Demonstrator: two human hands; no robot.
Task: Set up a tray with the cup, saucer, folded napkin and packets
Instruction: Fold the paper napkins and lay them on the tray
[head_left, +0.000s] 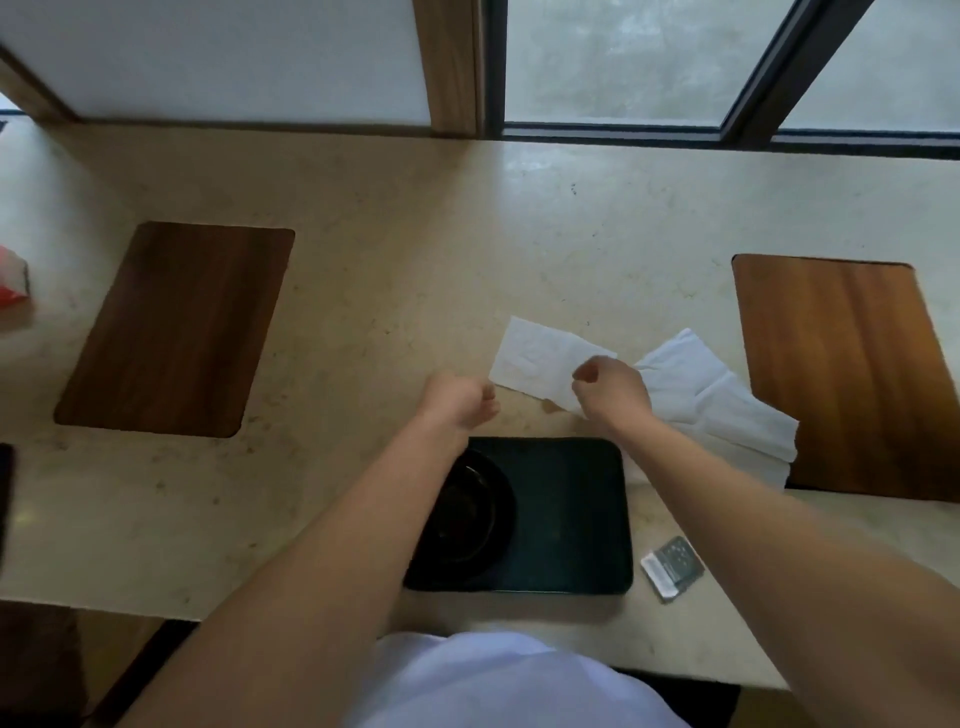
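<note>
A black tray (571, 519) lies at the counter's near edge. On its left half sit a black saucer (498, 499) and what looks like a dark cup (460, 512), partly hidden by my left forearm. Beyond the tray a white napkin (535, 358) lies flat on the counter. My right hand (610, 387) pinches its near right corner. My left hand (460, 397) hovers with curled fingers just left of the napkin, holding nothing I can see. A small grey packet (672, 566) lies on the counter right of the tray.
More white napkins (727, 410) lie in a loose pile right of my right hand, overlapping a wooden placemat (852, 374). A darker wooden placemat (176, 327) lies at the left. A red and white object (13, 286) sits at the far left edge. Windows run behind the counter.
</note>
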